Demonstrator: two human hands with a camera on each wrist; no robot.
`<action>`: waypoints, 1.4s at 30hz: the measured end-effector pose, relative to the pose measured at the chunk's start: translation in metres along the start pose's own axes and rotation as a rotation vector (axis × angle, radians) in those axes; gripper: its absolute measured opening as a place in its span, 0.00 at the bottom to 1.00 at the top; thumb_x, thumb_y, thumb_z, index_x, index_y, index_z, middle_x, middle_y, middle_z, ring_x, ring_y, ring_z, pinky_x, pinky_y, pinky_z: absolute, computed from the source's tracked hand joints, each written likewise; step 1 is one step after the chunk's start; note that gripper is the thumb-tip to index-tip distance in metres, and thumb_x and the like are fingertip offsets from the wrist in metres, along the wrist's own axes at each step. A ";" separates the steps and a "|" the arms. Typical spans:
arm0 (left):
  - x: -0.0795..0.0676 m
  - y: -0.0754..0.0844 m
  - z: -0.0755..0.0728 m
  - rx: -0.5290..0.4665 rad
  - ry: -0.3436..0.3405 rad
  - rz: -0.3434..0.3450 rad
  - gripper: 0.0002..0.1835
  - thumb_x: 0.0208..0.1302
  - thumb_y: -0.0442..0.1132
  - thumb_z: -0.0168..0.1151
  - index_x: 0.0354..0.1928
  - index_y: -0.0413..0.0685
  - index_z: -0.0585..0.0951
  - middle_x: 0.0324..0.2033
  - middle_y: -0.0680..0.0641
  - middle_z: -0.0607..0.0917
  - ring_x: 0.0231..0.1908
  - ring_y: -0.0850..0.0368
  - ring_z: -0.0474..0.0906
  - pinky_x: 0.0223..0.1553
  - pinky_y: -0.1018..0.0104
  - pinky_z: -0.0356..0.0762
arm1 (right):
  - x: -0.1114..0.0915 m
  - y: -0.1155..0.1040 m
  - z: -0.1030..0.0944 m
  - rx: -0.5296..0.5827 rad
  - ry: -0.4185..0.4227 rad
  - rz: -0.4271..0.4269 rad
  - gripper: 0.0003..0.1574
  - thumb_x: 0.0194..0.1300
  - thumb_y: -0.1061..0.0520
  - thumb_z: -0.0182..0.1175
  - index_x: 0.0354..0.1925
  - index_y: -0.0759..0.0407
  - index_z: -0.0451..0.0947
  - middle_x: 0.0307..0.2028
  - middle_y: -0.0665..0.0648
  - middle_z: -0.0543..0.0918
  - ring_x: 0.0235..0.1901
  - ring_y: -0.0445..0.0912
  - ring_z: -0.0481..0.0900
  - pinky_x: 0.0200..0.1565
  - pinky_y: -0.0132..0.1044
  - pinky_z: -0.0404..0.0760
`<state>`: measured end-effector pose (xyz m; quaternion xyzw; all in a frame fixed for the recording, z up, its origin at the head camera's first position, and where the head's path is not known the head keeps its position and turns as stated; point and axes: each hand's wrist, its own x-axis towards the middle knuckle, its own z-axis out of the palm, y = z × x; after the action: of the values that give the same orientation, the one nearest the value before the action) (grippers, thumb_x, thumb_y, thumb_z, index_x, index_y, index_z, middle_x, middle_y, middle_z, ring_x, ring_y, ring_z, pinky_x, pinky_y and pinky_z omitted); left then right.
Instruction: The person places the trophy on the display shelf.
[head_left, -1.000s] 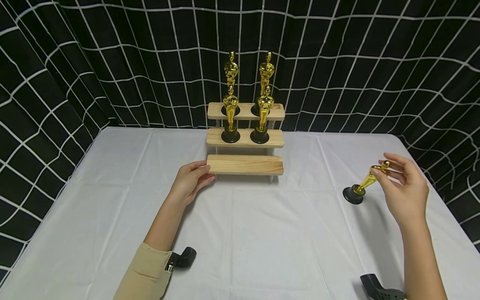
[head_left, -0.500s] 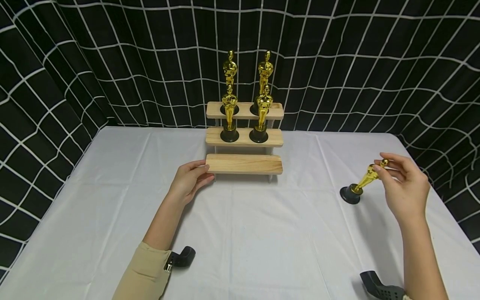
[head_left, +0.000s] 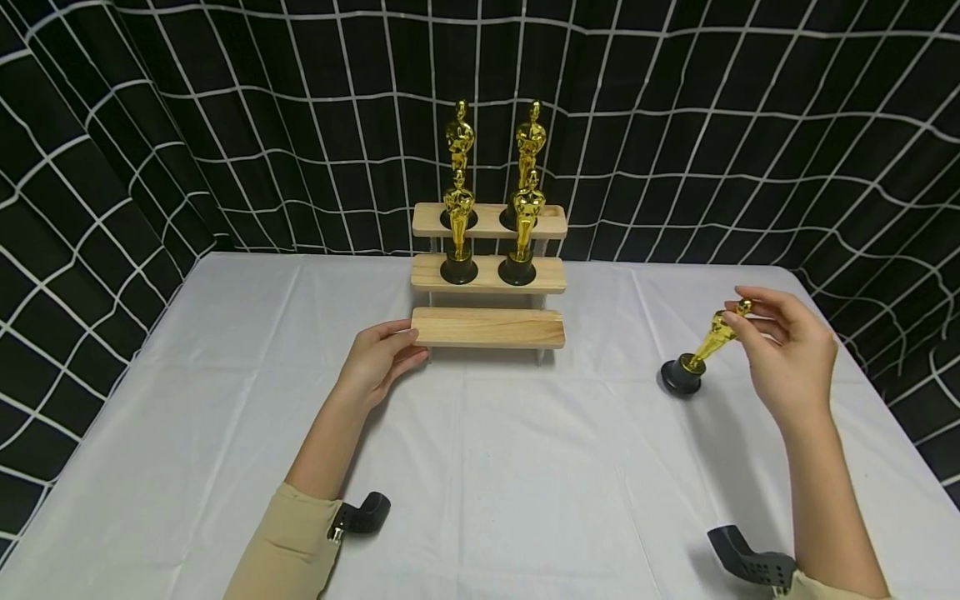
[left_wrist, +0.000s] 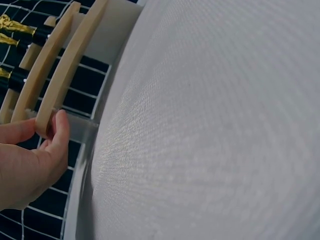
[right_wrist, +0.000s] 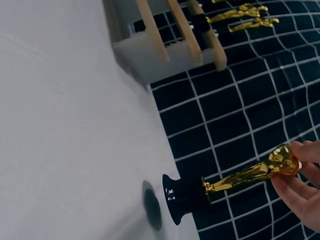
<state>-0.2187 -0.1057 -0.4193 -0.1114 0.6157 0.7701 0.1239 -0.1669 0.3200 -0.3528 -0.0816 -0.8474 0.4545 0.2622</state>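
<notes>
A three-step display shelf (head_left: 487, 328) with wooden boards stands at the back middle. My left hand (head_left: 377, 364) pinches the left end of its lowest board, thumb above and fingers below, as the left wrist view also shows. On the right, my right hand (head_left: 789, 354) pinches a gold statuette (head_left: 712, 337) by its upper body. The statuette tilts, its black base (right_wrist: 187, 197) pointing down-left; in the right wrist view the base is apart from the cloth, with its shadow beside it. Gold statuettes (head_left: 459, 218) stand in pairs on the middle and top boards.
A white cloth (head_left: 525, 467) covers the table. Black curtain with a white grid (head_left: 300, 125) hangs behind and along both sides. Each wrist bears a black camera mount (head_left: 365, 512). The lowest board carries no statuette.
My right hand has moved left and slightly away from me with the tilted statuette. My left hand keeps its hold on the lowest board and the shelf stays in place.
</notes>
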 end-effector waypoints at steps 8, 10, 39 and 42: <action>0.001 0.000 0.001 -0.009 -0.006 -0.002 0.25 0.81 0.29 0.53 0.75 0.26 0.66 0.61 0.31 0.73 0.42 0.58 0.84 0.51 0.74 0.90 | 0.004 -0.016 0.008 -0.008 -0.041 -0.046 0.22 0.72 0.68 0.67 0.62 0.65 0.81 0.41 0.32 0.82 0.42 0.25 0.81 0.45 0.10 0.81; 0.001 0.000 0.001 -0.011 -0.005 0.000 0.25 0.81 0.28 0.53 0.74 0.26 0.66 0.62 0.31 0.73 0.42 0.58 0.84 0.50 0.75 0.90 | 0.004 -0.021 0.010 -0.020 -0.049 -0.059 0.22 0.73 0.66 0.66 0.63 0.65 0.81 0.42 0.34 0.82 0.43 0.25 0.80 0.46 0.11 0.81; -0.001 0.001 -0.001 0.013 -0.003 -0.007 0.25 0.81 0.29 0.53 0.74 0.27 0.67 0.60 0.32 0.74 0.39 0.60 0.85 0.51 0.74 0.90 | 0.006 -0.093 0.059 0.104 -0.218 -0.293 0.18 0.70 0.70 0.68 0.58 0.69 0.83 0.46 0.58 0.88 0.41 0.27 0.82 0.43 0.14 0.84; -0.001 0.001 -0.001 0.013 -0.002 -0.009 0.25 0.81 0.29 0.53 0.75 0.27 0.66 0.61 0.31 0.74 0.40 0.59 0.85 0.51 0.74 0.90 | 0.006 -0.099 0.065 0.130 -0.241 -0.299 0.18 0.70 0.70 0.68 0.58 0.69 0.83 0.47 0.64 0.88 0.41 0.27 0.82 0.43 0.13 0.84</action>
<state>-0.2180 -0.1067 -0.4180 -0.1124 0.6199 0.7658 0.1287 -0.1960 0.2179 -0.2998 0.1170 -0.8442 0.4707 0.2282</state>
